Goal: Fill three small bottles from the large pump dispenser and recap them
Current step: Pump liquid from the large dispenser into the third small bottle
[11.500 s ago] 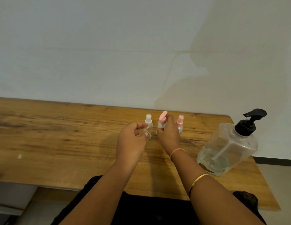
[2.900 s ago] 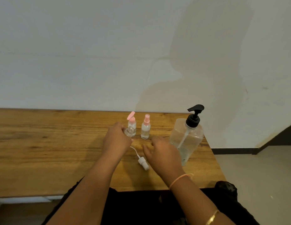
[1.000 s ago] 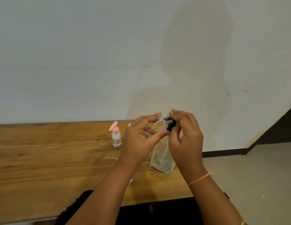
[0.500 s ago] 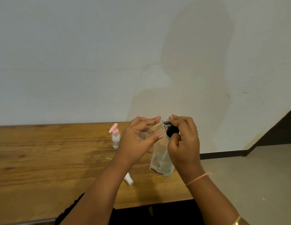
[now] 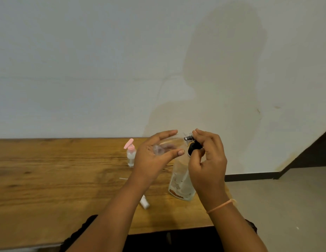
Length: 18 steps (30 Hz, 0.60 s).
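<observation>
My left hand (image 5: 154, 153) holds a small clear bottle (image 5: 167, 144) on its side, between thumb and fingers, its open mouth turned toward the black pump head (image 5: 194, 147) of the large clear dispenser (image 5: 180, 180). My right hand (image 5: 207, 160) grips that pump head from above and behind, its fingers curled over the nozzle. The dispenser stands on the wooden table (image 5: 49, 179) near its right end. The bottle's white spray cap (image 5: 144, 203) with its thin tube lies on the table beneath my left forearm. A small bottle with a pink pump top (image 5: 130, 153) stands further back.
The table's right edge lies just past the dispenser, with grey floor (image 5: 286, 206) beyond. A white wall (image 5: 104, 70) rises directly behind the table. The third small bottle is hidden behind my left hand.
Since a second ago my right hand's fingers have curled further over the pump head. My left hand keeps the small bottle at the nozzle. Earlier, that bottle's cap was taken off and laid down.
</observation>
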Motion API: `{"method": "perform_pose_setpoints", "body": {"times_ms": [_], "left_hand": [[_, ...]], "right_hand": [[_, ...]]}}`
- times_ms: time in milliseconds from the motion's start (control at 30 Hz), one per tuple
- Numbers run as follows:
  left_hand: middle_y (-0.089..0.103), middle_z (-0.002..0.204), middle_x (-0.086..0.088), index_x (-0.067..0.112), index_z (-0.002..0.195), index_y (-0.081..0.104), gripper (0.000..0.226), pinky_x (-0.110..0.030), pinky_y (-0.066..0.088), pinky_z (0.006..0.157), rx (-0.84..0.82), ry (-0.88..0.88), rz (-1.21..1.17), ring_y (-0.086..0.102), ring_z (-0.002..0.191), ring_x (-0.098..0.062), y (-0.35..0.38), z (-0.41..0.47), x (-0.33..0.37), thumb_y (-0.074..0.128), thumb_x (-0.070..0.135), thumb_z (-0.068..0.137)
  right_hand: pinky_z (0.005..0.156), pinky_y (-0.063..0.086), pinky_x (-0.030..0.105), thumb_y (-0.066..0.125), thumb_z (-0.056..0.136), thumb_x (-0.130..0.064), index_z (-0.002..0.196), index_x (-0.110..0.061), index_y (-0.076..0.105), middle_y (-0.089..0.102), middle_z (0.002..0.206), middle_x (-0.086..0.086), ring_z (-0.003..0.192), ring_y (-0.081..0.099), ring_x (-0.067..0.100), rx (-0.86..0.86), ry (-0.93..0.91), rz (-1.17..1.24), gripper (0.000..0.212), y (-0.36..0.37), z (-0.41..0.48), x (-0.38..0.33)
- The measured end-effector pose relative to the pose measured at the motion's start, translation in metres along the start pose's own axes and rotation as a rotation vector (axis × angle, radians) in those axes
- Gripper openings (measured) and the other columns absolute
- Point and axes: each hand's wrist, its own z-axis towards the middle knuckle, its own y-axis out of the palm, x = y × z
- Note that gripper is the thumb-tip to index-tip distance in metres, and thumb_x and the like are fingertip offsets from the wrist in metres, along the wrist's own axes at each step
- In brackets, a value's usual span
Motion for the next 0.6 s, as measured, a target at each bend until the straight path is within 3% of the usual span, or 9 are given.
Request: {"method": "perform_pose_setpoints", "body": {"times_ms": [133,300,400,533,600], "left_hand": [[0.07,0.101,0.007,0.025,0.1,0.067,0.044,-0.017,0.053,0.068,-0.029,-0.035,0.034,0.07,0.08,-0.01,-0.003,0.0,-0.003,0.079,0.001,0.066],[0.068,0.097,0.014,0.031,0.097,0.066,0.043,-0.013,0.049,0.059,-0.015,-0.017,0.06,0.062,0.067,-0.001,0.0,-0.001,0.004,0.08,0.006,0.065],[0.067,0.097,0.014,0.031,0.097,0.065,0.043,-0.01,0.049,0.067,-0.014,0.034,0.095,0.063,0.082,0.005,-0.001,-0.002,0.008,0.081,0.008,0.064],[0.069,0.098,0.011,0.032,0.099,0.066,0.044,-0.02,0.055,0.075,-0.003,0.029,0.076,0.066,0.092,-0.008,0.0,-0.002,0.005,0.078,0.027,0.057],[0.07,0.097,0.011,0.035,0.097,0.067,0.041,-0.022,0.055,0.078,0.026,0.028,0.1,0.066,0.095,-0.007,0.001,-0.002,0.002,0.077,0.032,0.057]], "right_hand": [[0.092,0.045,0.014,0.045,0.077,0.009,0.106,0.0,0.064,0.051,0.109,-0.002,0.106,0.057,0.016,-0.04,-0.018,-0.02,0.036,0.0,-0.004,0.008],[0.084,0.042,0.004,0.045,0.077,0.009,0.102,-0.001,0.066,0.055,0.103,0.001,0.1,0.057,0.008,-0.001,0.03,0.068,0.034,-0.002,0.004,-0.002],[0.082,0.041,0.003,0.044,0.077,0.009,0.1,-0.001,0.068,0.057,0.1,0.001,0.095,0.057,0.006,0.025,0.023,0.081,0.034,-0.003,0.007,-0.006],[0.086,0.041,0.004,0.046,0.078,0.01,0.104,0.001,0.067,0.055,0.104,0.0,0.099,0.058,0.013,0.022,-0.014,0.019,0.035,-0.001,0.003,-0.004],[0.089,0.043,0.007,0.046,0.078,0.009,0.107,0.001,0.065,0.053,0.107,0.0,0.103,0.058,0.015,0.008,-0.02,0.01,0.036,0.001,0.001,0.0]]}}
